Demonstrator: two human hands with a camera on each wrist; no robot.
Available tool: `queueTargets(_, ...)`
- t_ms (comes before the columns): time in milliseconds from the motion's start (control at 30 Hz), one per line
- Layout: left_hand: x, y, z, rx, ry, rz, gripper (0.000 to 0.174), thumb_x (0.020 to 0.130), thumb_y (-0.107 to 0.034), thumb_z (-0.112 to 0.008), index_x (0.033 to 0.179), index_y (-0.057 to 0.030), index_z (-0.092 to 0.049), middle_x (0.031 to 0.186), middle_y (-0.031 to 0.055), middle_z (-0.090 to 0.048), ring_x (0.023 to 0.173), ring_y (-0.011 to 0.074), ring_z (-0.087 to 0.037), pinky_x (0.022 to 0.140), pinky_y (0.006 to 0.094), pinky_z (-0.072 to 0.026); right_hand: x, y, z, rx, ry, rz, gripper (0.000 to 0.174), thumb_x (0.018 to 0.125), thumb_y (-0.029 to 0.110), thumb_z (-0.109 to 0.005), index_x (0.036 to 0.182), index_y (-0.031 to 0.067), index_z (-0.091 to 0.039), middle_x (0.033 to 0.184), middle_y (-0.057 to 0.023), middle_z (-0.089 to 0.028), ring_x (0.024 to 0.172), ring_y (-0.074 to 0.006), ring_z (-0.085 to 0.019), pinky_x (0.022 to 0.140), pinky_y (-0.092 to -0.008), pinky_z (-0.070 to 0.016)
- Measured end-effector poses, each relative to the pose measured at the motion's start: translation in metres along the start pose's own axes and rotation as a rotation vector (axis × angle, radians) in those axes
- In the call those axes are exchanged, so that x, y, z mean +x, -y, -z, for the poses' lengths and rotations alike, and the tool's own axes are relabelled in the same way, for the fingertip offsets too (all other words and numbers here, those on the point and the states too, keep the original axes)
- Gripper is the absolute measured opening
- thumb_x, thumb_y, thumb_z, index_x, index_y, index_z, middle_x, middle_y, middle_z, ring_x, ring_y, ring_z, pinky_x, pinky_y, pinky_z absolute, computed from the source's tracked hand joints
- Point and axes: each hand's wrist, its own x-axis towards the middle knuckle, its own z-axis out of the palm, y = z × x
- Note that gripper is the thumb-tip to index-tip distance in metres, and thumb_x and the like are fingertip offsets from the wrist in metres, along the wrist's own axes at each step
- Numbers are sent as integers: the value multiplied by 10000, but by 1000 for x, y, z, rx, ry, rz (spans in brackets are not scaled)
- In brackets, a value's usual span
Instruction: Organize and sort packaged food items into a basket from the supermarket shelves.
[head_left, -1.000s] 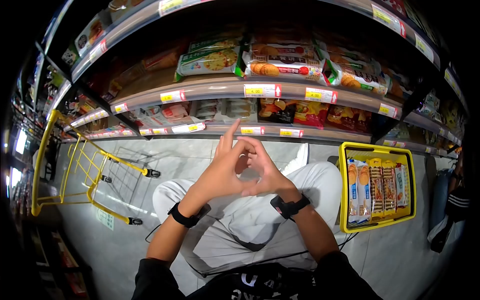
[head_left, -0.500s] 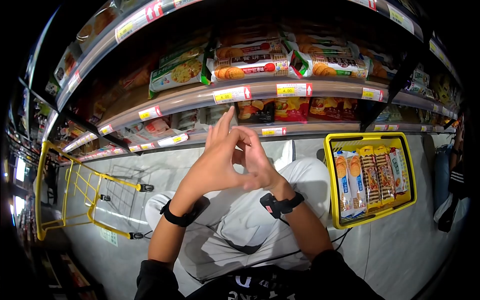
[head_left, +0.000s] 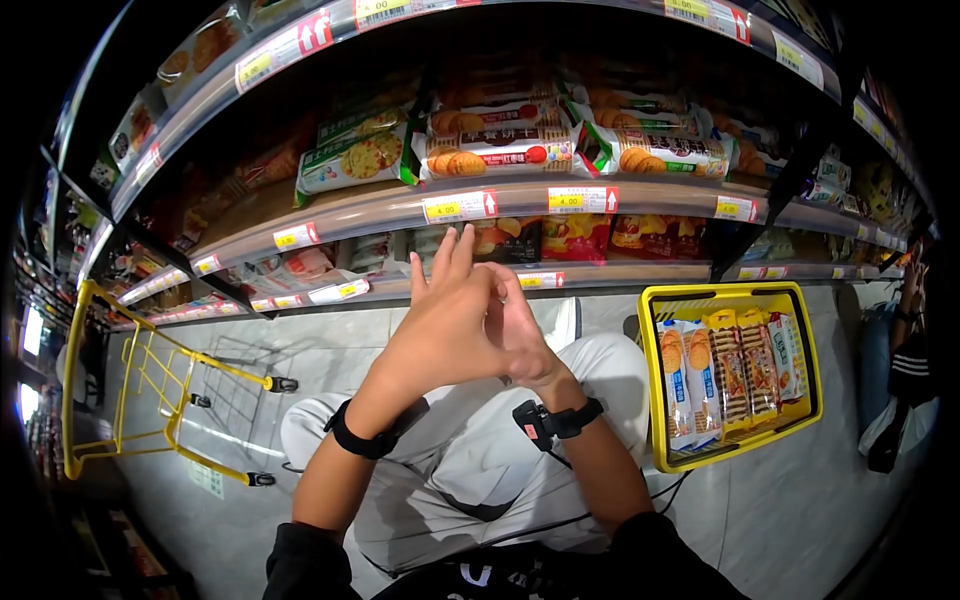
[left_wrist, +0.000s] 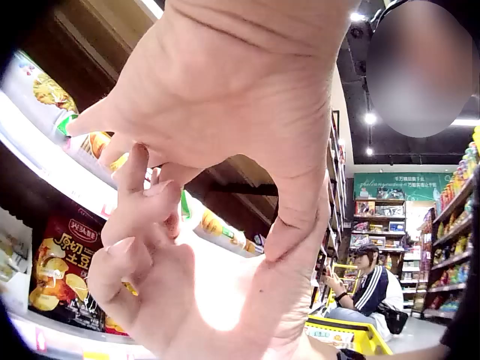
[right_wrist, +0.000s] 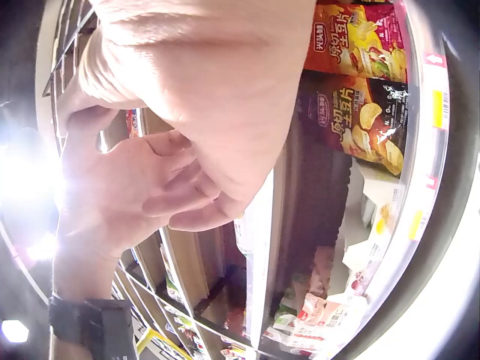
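In the head view my left hand (head_left: 435,325) and right hand (head_left: 522,340) meet in front of the shelves, above my crossed legs. Several left fingers point up and fan apart. The left wrist view shows the left hand (left_wrist: 225,90) above, its thumb against the thumb side of the right hand (left_wrist: 157,300), whose fingers are bent. Between thumbs and fingers a rounded gap remains, with nothing held in it. In the right wrist view, the right hand (right_wrist: 210,67) overlaps the left hand's fingers. Each wrist wears a black strap (head_left: 360,432) with a small device.
To the right stands a yellow basket (head_left: 651,380) with several biscuit packs (head_left: 745,375). A yellow wheeled cart frame (head_left: 72,400) is at the left. Ahead, a shelf (head_left: 370,212) holds biscuit packs, with chip bags (head_left: 575,238) below. Another person (left_wrist: 367,289) sits farther along the aisle.
The view has swung, so shelf and basket appear farther left than a second ago. My hands stay together; the left fingers have spread and the gap between the hands looks narrower from above.
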Motion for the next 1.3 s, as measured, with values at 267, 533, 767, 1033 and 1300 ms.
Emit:
queueTargets(267, 11, -10, -4, 174, 62, 107, 857, 597, -486, -830, 1227, 54, -615, 1544, 416, -302, 1508, 542, -174, 1173, 719, -96, -2, 10, -1, 86, -18, -76, 1276, 580, 521, -878, 1564, 85, -192, 1479, -123, -381, 1414, -270, -403, 1183, -410, -341)
queueTargets(533, 19, -17, 1, 149, 103, 106, 784, 636, -420, -810, 1231, 51, -614, 1541, 429, -286, 1510, 540, -159, 1174, 721, -104, -4, 10, 2, 143, -57, -62, 1225, 612, 471, -877, 1561, 106, -194, 1469, -87, -382, 1413, -243, -397, 1185, -385, -335)
queueTargets(767, 14, -10, -5, 121, 28, 49, 699, 658, -379, -802, 1187, 39, -615, 1541, 404, -313, 1510, 528, -177, 1182, 706, -106, -4, 6, 0, 132, -72, -41, 1175, 650, 466, -869, 1548, 90, -211, 1446, -86, -389, 1387, -238, -417, 1169, -386, -353)
queueTargets(1033, -41, 37, 2, -217, 47, 80, 538, 834, -316, -793, 1251, -45, -588, 1517, 231, -477, 1420, 405, -428, 1170, 467, -334, 0, -9, 17, -21, -302, -127, 196, 1018, 251, -576, 1105, 74, -570, 1039, -67, -638, 892, -147, -592, 848, -313, -482)
queueTargets(1300, -167, 116, 12, -186, -137, 432, 517, 849, -327, -805, 1195, 12, -625, 1252, 185, -664, 1094, 324, -643, 914, 367, -504, 1, -9, 17, -23, -398, -75, 155, 1008, 218, -603, 938, 81, -586, 922, -54, -640, 824, -133, -572, 807, -292, -467)
